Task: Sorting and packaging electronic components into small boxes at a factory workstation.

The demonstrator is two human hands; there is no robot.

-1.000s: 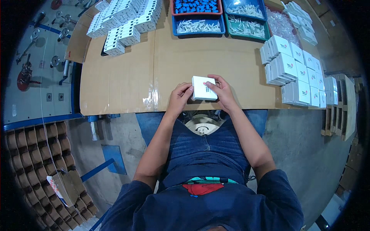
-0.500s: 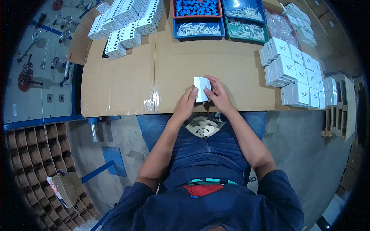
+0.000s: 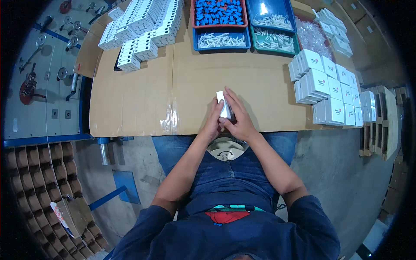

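Note:
A small white box [image 3: 225,108] is held between both my hands, just above the near edge of the cardboard-covered table [image 3: 134,97]. It stands on its narrow side, with one slim white face turned up. My left hand [image 3: 211,123] is closed along its left side, the thumb pressed to the upper part. The fingers of my right hand [image 3: 241,120] wrap its far right side, and the right thumb lies low near the box's near end. Most of its broad faces are hidden by my fingers.
Stacked white boxes [image 3: 333,89] with small red marks stand at right. White blocks with dark openings [image 3: 145,47] are piled at far left. Trays at the back hold blue parts [image 3: 219,12] and white plugs [image 3: 222,40]. Clear plastic bags [image 3: 311,37] lie beside them.
The box has been turned in my hands: its red-marked broad face showed before, and now a narrow side faces up. My right thumb has moved off that face toward the near end.

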